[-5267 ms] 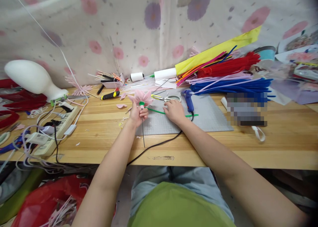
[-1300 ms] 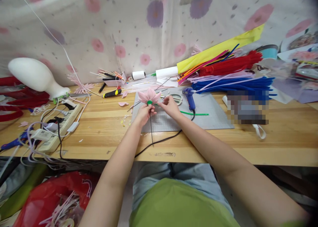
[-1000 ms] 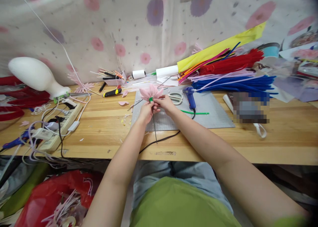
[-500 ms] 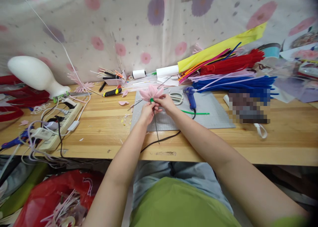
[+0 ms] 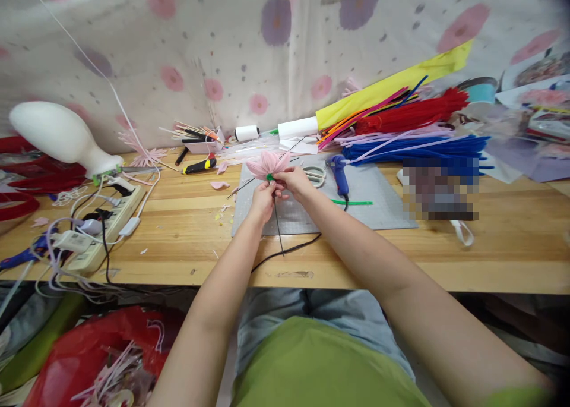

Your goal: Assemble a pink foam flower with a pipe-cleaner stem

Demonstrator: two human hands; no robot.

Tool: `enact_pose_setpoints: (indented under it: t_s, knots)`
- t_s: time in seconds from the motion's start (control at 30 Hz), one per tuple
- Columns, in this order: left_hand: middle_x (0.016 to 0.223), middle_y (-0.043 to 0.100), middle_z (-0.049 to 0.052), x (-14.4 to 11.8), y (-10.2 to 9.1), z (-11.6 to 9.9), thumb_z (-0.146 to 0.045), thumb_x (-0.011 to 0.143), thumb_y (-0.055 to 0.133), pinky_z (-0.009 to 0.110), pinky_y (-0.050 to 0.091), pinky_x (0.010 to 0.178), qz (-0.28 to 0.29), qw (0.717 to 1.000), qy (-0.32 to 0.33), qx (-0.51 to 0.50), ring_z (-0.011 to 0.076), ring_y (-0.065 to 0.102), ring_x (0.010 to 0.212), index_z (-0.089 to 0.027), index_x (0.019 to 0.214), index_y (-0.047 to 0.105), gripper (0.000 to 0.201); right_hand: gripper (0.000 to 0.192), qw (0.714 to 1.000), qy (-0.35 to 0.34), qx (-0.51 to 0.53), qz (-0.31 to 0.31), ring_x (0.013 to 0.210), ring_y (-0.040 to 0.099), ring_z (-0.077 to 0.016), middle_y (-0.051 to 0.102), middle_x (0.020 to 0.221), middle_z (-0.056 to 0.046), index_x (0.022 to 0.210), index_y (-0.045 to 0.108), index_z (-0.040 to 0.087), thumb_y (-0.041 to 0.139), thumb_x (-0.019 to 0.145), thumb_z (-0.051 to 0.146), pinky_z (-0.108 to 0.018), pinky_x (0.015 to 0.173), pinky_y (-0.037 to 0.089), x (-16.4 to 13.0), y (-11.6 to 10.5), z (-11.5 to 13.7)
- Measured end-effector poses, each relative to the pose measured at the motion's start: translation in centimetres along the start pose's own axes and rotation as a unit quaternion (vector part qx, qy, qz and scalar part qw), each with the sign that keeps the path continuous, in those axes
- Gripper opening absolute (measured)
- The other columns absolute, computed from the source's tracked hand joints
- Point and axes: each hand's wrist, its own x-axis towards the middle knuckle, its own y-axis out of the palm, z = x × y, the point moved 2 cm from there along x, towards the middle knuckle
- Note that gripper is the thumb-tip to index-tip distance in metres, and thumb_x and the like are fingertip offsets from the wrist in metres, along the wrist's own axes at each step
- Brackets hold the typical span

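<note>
A pink artificial flower (image 5: 266,164) with a green base (image 5: 269,177) is held over the grey mat (image 5: 378,211). My left hand (image 5: 263,200) is closed around the flower's dark wire stem (image 5: 278,229), just under the base. The stem's lower end slants down toward the table's front. My right hand (image 5: 293,181) is closed too, its fingertips pinching at the green base beneath the petals; a green strip may be between them, but it is too small to make out. Scissors (image 5: 315,175) lie on the mat behind my right hand, with a blue glue gun (image 5: 340,178) farther right.
On the mat lies a green pipe cleaner (image 5: 354,203). Blue pipe cleaners (image 5: 418,151) and red pipe cleaners (image 5: 414,113) are piled at the back right. A yellow-black utility knife (image 5: 199,166) rests back left. At left are a power strip (image 5: 107,229) with tangled cords and a white foam head (image 5: 62,133).
The flower has tipped slightly, its petals turning a little more toward me. Both hands keep their places at its base, and the right fingers have shifted slightly. The whole view has drifted a little.
</note>
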Motion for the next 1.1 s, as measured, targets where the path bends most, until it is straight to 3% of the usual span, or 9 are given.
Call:
enact_pose_setpoints:
  t_s: [0.13,0.37,0.57,0.87,1.1]
  knots:
    - [0.057,0.056,-0.003,0.0,0.0,0.2,-0.008,0.085,0.047,0.021,0.053,0.063,-0.002,1.0,-0.001,0.002,0.0024,0.042,0.043,-0.011,0.068,0.052,0.018,0.027,0.999,0.02,0.003,-0.045,0.032,0.043,-0.0079,0.05,0.041,0.007,0.072,0.038,0.02,0.061,0.071,0.004,-0.018,0.03,0.033,-0.2,0.3,0.2]
    - [0.057,0.057,-0.003,0.2,0.3,-0.4,-0.006,0.088,0.04,0.019,0.051,0.061,0.004,1.0,-0.006,-0.006,0.0025,0.045,0.042,-0.012,0.073,0.052,0.02,0.02,0.998,0.046,0.044,0.013,0.035,0.046,-0.0064,0.054,0.047,0.002,0.059,0.046,0.015,0.059,0.07,0.005,-0.017,0.031,0.032,0.2,0.7,0.1]
    - [0.058,0.059,-0.001,0.5,-0.3,-0.5,-0.008,0.086,0.045,0.019,0.051,0.06,0.006,1.0,-0.003,0.0,0.0027,0.047,0.044,-0.011,0.072,0.055,0.018,0.02,0.999,0.029,0.038,0.012,0.036,0.045,-0.0052,0.051,0.043,0.003,0.055,0.047,0.014,0.056,0.069,0.002,-0.016,0.035,0.033,0.6,0.8,0.3]
    - [0.059,0.061,0.0,0.4,0.0,-0.8,-0.006,0.087,0.042,0.02,0.05,0.056,0.012,1.0,0.008,0.006,0.0041,0.051,0.045,-0.011,0.073,0.054,0.019,0.018,0.997,0.041,0.066,0.014,0.04,0.047,-0.0058,0.053,0.046,0.003,0.055,0.05,0.013,0.056,0.07,0.006,-0.016,0.037,0.036,0.6,1.1,0.5]
    - [0.06,0.061,0.0,0.0,-0.7,-1.2,-0.01,0.083,0.052,0.021,0.052,0.056,0.002,1.0,0.012,-0.004,0.004,0.051,0.045,-0.011,0.072,0.054,0.011,0.017,0.996,0.024,0.074,0.052,0.049,0.053,-0.0083,0.058,0.054,0.001,0.065,0.049,0.016,0.064,0.065,0.008,-0.019,0.045,0.042,-0.3,0.9,0.8]
